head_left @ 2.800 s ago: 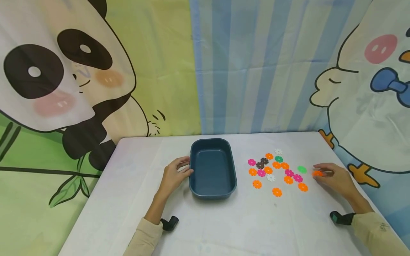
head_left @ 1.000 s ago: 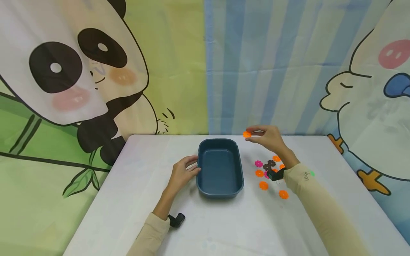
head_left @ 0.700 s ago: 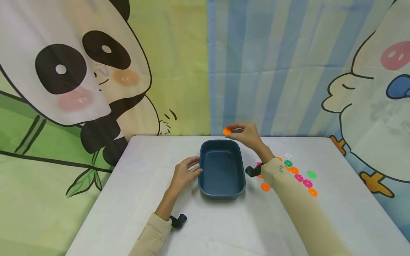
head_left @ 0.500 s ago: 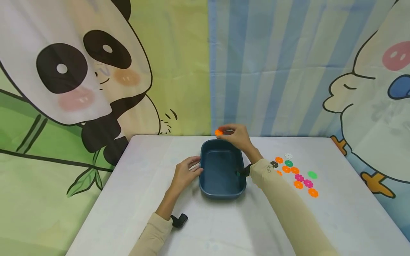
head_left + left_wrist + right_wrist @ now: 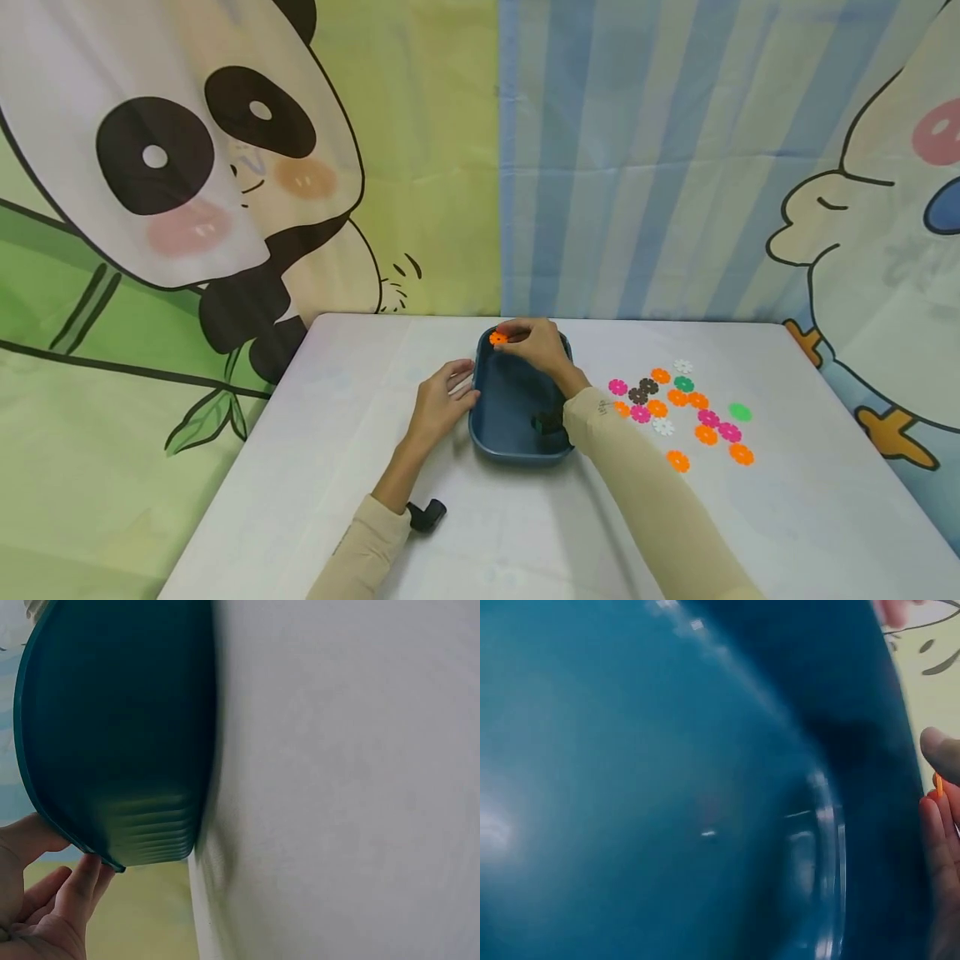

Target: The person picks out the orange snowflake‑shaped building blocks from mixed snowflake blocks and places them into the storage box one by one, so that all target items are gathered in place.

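In the head view, a dark blue rectangular plastic bin [image 5: 517, 408] stands on the white table. My left hand [image 5: 441, 407] holds its left rim, thumb at the edge; the left wrist view shows fingertips [image 5: 81, 889] against the rim. Over the far left corner of the bin, my right hand [image 5: 536, 346] pinches an orange flower-shaped plastic disc [image 5: 498, 338] between thumb and fingers. The right wrist view catches only the thin edge of this orange disc [image 5: 940, 784]. My right hand and wrist hide part of the bin's inside.
Several flower-shaped discs lie right of the bin: orange [image 5: 678, 462], pink [image 5: 618, 387], dark brown [image 5: 648, 386], white [image 5: 663, 427] and green [image 5: 683, 384]. A light green disc [image 5: 740, 412] lies furthest right. A printed cloth backdrop [image 5: 600, 167] hangs behind the table.
My right hand picked up the orange disc at the right, carried it left past the other discs, then lowered it over the bin's far end. My left hand has stayed at the rim.
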`<state>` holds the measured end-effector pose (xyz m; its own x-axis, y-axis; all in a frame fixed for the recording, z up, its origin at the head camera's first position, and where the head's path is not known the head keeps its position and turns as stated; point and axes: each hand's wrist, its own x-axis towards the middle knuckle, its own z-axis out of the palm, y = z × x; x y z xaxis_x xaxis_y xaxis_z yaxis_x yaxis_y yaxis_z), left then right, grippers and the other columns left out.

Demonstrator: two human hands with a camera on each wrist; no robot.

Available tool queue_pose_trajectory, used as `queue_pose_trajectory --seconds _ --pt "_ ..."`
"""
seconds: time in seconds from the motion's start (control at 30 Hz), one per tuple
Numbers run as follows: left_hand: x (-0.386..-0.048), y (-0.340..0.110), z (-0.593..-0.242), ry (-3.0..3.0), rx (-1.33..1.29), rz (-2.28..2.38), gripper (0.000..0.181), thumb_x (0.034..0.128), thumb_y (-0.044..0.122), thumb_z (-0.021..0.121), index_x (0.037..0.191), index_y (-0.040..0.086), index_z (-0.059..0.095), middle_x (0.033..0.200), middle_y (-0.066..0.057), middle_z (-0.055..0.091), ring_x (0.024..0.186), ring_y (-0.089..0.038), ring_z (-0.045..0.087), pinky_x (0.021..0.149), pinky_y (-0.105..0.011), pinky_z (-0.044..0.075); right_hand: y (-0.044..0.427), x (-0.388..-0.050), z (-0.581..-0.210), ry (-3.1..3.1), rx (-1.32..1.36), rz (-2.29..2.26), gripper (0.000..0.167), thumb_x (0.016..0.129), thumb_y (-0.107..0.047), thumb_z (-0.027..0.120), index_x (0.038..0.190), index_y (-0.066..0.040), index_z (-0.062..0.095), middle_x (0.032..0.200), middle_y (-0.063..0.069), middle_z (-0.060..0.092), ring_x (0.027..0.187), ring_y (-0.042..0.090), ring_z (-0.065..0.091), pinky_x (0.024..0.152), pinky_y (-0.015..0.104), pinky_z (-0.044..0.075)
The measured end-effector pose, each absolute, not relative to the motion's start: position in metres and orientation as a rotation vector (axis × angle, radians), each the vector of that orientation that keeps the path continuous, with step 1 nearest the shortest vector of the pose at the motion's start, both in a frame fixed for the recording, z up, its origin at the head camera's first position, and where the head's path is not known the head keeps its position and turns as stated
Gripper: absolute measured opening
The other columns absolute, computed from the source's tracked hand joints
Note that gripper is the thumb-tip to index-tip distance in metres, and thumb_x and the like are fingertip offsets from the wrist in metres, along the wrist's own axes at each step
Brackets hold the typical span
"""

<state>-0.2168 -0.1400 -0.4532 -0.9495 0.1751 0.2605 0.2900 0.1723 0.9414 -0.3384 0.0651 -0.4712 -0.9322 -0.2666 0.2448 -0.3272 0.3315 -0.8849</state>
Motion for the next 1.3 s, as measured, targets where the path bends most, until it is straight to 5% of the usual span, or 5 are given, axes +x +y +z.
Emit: queue_pose_trajectory --seconds 0.77,1.3 --pt "-0.217 -0.140 -0.454 -2.333 -0.460 -1.904 0.049 0.0817 -0.016 0.067 0.128 -0.018 0.049 0.131 -0.036 0.050 0.122 -0.048 0.050 0.096 -0.053 0.048 0.056 -0.345 -0.495 -2.807 0.747 1.184 0.034 0.078 -0.008 0.082 0.110 -0.002 0.073 0.104 0.009 0.072 0.092 0.019 0.069 0.082 0.030 0.059" --pt "-0.214 -0.140 -0.449 -2.357 -0.483 -1.875 0.049 0.0832 -0.015 0.066 0.129 -0.018 0.048 0.132 -0.036 0.049 0.123 -0.047 0.050 0.097 -0.053 0.049 0.057 -0.346 -0.499 -2.793 0.752 1.227 0.036 0.077 -0.003 0.082 0.111 -0.001 0.072 0.108 0.011 0.071 0.095 0.021 0.070 0.082 0.029 0.059"
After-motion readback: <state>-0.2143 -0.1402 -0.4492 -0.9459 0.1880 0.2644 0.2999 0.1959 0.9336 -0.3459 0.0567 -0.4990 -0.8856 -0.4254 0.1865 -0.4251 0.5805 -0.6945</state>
